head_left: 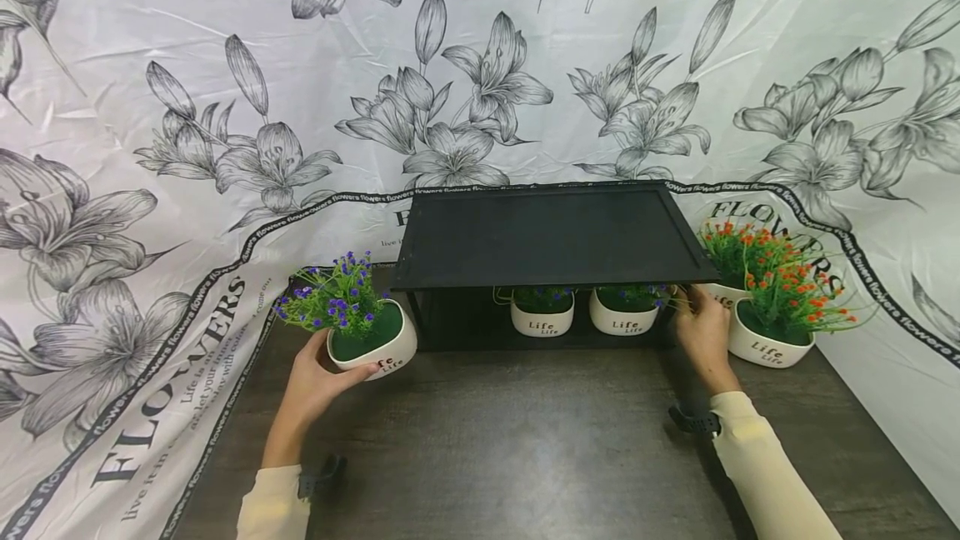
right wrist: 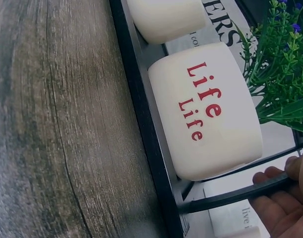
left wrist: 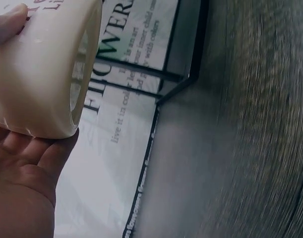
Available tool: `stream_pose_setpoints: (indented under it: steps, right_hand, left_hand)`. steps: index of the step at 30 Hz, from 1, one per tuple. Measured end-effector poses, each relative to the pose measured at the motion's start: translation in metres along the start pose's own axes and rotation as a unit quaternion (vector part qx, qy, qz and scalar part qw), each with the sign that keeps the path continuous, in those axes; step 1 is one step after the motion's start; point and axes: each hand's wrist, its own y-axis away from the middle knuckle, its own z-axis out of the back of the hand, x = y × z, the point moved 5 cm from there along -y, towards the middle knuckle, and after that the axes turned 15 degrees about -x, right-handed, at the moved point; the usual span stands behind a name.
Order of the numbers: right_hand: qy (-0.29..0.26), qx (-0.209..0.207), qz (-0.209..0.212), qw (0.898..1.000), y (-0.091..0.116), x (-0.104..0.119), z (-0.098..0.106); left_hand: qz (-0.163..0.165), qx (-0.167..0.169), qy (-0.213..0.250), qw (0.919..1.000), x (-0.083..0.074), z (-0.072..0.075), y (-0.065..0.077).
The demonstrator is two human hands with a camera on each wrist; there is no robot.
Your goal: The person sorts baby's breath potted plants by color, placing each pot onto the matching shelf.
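Observation:
At the left, my left hand [head_left: 313,382] grips a white flower pot [head_left: 408,342] with purple artificial flowers [head_left: 341,302]. The thumb lies across its lettered front, and the fingers are under and behind the pot in the left wrist view. The pot is tilted, beside the left end of a black rack [head_left: 540,236]. My right hand [head_left: 703,338] pinches the rack's thin black side bar [right wrist: 235,199] at the right end. Close by that hand, a white "Life" pot [right wrist: 206,114] with purple flowers stands inside the rack on its lower level.
A second purple-flowered pot [head_left: 542,319] stands inside the rack, partly under its top. Right of the rack are two white pots with orange flowers, the front one [head_left: 768,340] overlapping the rear. A floral cloth [head_left: 480,40] hangs behind the dark wooden table [head_left: 525,440].

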Motion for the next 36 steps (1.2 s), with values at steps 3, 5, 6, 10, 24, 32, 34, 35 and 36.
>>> stream_pose_setpoints:
  steps: [3, 5, 6, 10, 24, 32, 34, 35, 36]
  right_hand:
    - [0.000, -0.001, -0.001, 1.000, 0.000, 0.000, 0.000]
    - [-0.001, -0.002, 0.000, 1.000, -0.001, 0.000, 0.000]
    - [-0.001, -0.002, 0.000, 1.000, -0.001, 0.000, 0.000]
    - [-0.002, 0.000, 0.003, 1.000, 0.000, -0.001, -0.001]
    - [0.000, -0.002, 0.007, 1.000, 0.001, -0.002, -0.001]
    - [0.000, -0.003, 0.006, 1.000, 0.000, -0.003, -0.002]
    - [-0.001, -0.002, 0.005, 1.000, 0.000, -0.003, -0.002]
    - [0.000, -0.002, 0.005, 1.000, 0.000, -0.003, -0.002]
    - [0.001, -0.002, 0.004, 1.000, 0.000, -0.002, -0.002]
  left_hand:
    - [-0.006, 0.007, -0.001, 1.0000, -0.005, -0.007, 0.002]
    - [-0.011, 0.012, -0.003, 0.9999, -0.008, -0.012, 0.004]
    - [-0.011, 0.015, -0.002, 0.9998, -0.009, -0.014, 0.005]
    - [-0.018, 0.027, 0.016, 0.9993, -0.014, -0.024, 0.009]
    - [-0.057, 0.082, 0.040, 0.9942, -0.029, -0.059, 0.021]
    - [-0.061, 0.103, 0.073, 0.9901, -0.031, -0.082, 0.026]
    - [-0.060, 0.108, 0.075, 0.9894, -0.030, -0.089, 0.027]
    - [-0.058, 0.112, 0.077, 0.9891, -0.029, -0.093, 0.027]
    - [-0.054, 0.114, 0.078, 0.9890, -0.028, -0.097, 0.028]
